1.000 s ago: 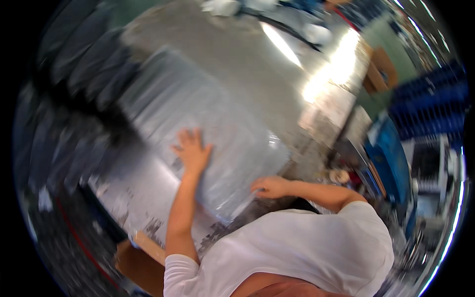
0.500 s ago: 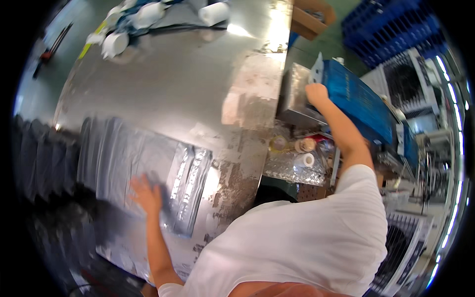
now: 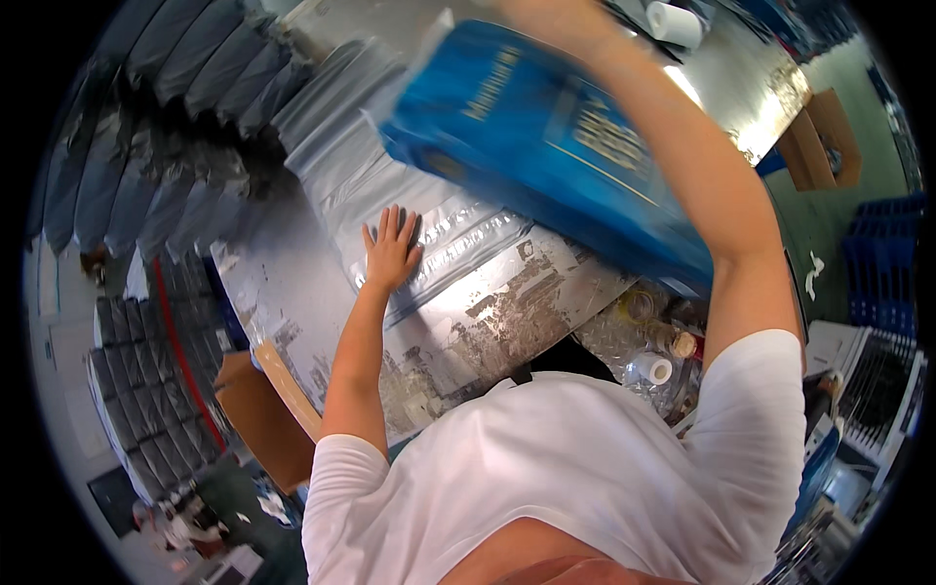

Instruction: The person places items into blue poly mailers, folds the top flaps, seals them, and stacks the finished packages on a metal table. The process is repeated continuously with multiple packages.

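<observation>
Blue, glossy plastic forms the outer skin of the bag (image 3: 526, 132), a long, full, box-like package with pale gold print and rounded edges; motion blur softens its outline. The bag lies slantwise in view across the worn metal table (image 3: 556, 278): its left end is over the clear plastic film (image 3: 341, 161), and its right end reaches past the table's near edge. Contact between bag and film cannot be determined.

The film is silvery, translucent and creased, with bright ridges along its near side. It lies on the left part of the table, set back from the near edge. The left hand (image 3: 392, 255) is placed palm down on the film, fingers spread apart. The right hand (image 3: 548, 16) is at the bag's far side, blurred and cut by the frame; its finger state cannot be told. The right forearm crosses above the bag.

Count: one blue bag; two white rolls, one on the far right of the table (image 3: 675, 25), one below the near edge (image 3: 643, 367); two cardboard boxes, one off the left corner (image 3: 263, 424), one beyond the right edge (image 3: 821, 146).
</observation>
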Demonstrator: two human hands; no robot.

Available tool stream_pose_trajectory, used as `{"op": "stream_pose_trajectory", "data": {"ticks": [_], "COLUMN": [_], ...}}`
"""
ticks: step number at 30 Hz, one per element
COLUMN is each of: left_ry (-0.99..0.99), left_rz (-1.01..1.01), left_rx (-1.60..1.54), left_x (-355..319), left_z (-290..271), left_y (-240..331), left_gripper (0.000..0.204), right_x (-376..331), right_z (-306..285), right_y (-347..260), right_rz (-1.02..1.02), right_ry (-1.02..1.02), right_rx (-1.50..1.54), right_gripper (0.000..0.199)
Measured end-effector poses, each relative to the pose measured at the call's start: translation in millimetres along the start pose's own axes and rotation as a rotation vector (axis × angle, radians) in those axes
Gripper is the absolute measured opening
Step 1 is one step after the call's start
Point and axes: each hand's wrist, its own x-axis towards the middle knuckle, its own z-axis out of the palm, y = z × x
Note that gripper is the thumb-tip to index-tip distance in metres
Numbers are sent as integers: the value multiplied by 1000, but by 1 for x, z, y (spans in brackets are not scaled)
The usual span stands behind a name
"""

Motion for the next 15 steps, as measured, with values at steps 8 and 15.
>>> {"op": "stream_pose_trajectory", "data": {"ticks": [8, 15], "left_ry": [391, 294], "left_rz": [-442, -495], "left_rx": [-889, -919], "left_x": [-18, 9], "left_z": [21, -2], "left_y": [28, 52], "left_gripper": [35, 33], "right_x": [-135, -75], "right_z": [44, 146], "right_y": [178, 183], "right_rz": [630, 617], "right_ry": [-319, -32], "right_rx": [174, 453], "right_gripper": [61, 59]}}
